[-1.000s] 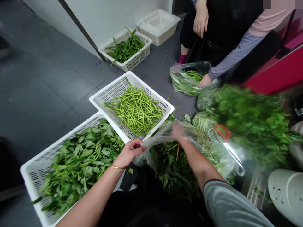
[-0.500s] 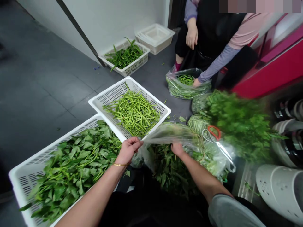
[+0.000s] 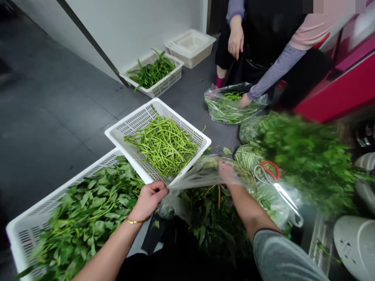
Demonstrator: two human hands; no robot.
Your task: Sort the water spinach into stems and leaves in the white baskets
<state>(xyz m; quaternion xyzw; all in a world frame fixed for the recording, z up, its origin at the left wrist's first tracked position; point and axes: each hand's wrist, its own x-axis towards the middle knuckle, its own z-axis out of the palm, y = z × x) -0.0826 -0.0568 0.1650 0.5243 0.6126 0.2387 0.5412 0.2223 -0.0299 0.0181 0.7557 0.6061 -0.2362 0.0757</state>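
My left hand pinches the edge of a clear plastic bag and pulls it open. Inside that bag sits a bunch of leafy greens. My right hand reaches into the bag's mouth, seen through the film; its fingers are blurred behind the plastic. To the left lies a white basket of leafy greens. Resting partly on it is a white basket of long green beans.
Red-handled scissors lie on bagged vegetables to the right, beside a big leafy bunch. Another person's hand reaches into a bag of beans. Farther back stand a basket of dark beans and stacked white baskets.
My right hand went down onto the greens in the bag, then rose again to the bag's upper edge. My left hand drew back slightly, still holding the bag's edge.
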